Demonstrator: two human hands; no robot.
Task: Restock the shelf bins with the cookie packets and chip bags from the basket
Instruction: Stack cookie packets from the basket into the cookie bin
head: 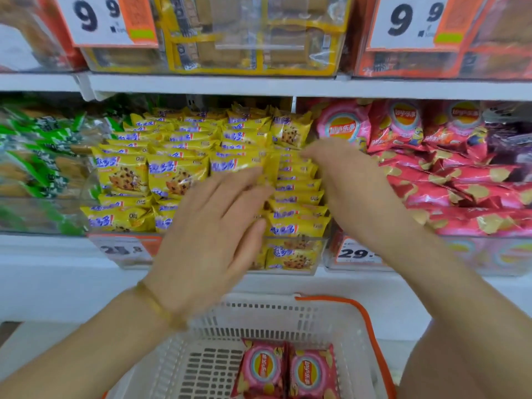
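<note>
The clear plastic bin (290, 270) of yellow cookie packets (175, 174) is heaped above its front wall, so the likeliest mishap is a slide. A push from the left hand (213, 234), which lies flat with straight fingers on the packets near the bin's front edge, could send the top ones over that wall and down past the shelf's front edge (57, 283). The right hand (345, 177) reaches in at the bin's right side with its fingertips on the packets. Blur hides whether it pinches one, so I cannot tell its grip. Packets nudged right could spill into the neighbouring bin of pink chip bags (431, 180).

Two pink chip bags (263, 370) wait in the white slotted plastic basket (259, 302) with an orange handle, near its front edge. No cookie packets show in it, so the chips look like the remaining stock.

The white shelf sits in a shop aisle. Green-wrapped packets (37, 156) fill the bin to the left. Orange-and-white price cards (357, 253) hang on the bin fronts. Boxed biscuits stand on the upper shelf (259, 86).
</note>
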